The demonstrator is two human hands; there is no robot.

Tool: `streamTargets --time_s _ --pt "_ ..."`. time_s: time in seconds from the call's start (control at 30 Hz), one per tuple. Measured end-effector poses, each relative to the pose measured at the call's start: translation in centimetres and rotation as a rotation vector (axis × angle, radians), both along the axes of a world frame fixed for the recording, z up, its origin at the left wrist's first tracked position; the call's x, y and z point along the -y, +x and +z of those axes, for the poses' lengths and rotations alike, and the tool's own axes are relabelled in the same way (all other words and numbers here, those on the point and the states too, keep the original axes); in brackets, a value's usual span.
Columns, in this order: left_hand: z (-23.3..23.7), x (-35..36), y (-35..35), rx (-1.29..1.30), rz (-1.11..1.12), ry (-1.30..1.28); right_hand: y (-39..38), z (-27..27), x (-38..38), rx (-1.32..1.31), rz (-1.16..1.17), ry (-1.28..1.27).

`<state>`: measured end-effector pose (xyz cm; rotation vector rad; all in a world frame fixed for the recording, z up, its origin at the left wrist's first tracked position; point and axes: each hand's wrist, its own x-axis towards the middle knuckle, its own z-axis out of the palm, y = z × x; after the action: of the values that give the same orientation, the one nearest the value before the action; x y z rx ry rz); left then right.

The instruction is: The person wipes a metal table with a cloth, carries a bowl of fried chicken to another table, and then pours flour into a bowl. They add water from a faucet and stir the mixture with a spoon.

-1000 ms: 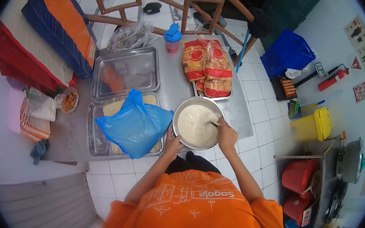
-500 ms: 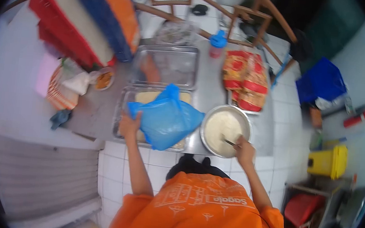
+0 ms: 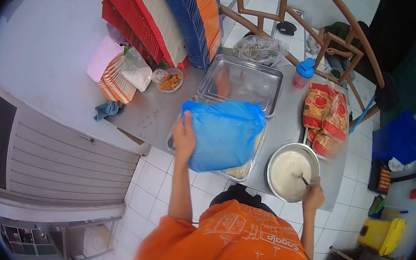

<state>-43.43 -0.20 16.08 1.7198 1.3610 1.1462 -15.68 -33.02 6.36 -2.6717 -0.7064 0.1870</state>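
My left hand (image 3: 184,137) grips the left edge of a blue plastic bag (image 3: 224,139), held over a metal tray (image 3: 253,167) that it largely covers. Pale food shows in the tray past the bag's lower right edge. On the right, my right hand (image 3: 314,193) is closed around the dark handle of a utensil (image 3: 305,180). Its other end is sunk in a thick cream-coloured mixture (image 3: 288,170), so its kind is hidden. That mixture fills much of a round steel bowl (image 3: 269,173) at the table's front edge.
Behind the bag lies a second metal tray (image 3: 275,94). Red and gold food packets (image 3: 327,111) and a blue-lidded shaker bottle (image 3: 303,73) stand at the back right. A small tub of orange-brown food (image 3: 171,81) sits left, near tall folded cardboard stacks (image 3: 151,21). Someone sits beyond the railing (image 3: 343,50).
The blue bag has been drawn leftward off the bowl's side and spread flatter, with my left hand still on it. The view has swung, shifting everything rightward. My right hand keeps the utensil.
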Motion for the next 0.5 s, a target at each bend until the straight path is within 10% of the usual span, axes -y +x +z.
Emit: streamTargets --time_s 0.27,0.5 --pt "8.9 -11.2 -11.7 -0.409 0.038 0.262 -1.0 -1.2 1.3 -0.053 0.102 0.032" --pt "0.7 -27.5 -24.2 -0.888 0.147 0.092 -3.4 -1.0 -1.5 0.040 -0.114 0.099"
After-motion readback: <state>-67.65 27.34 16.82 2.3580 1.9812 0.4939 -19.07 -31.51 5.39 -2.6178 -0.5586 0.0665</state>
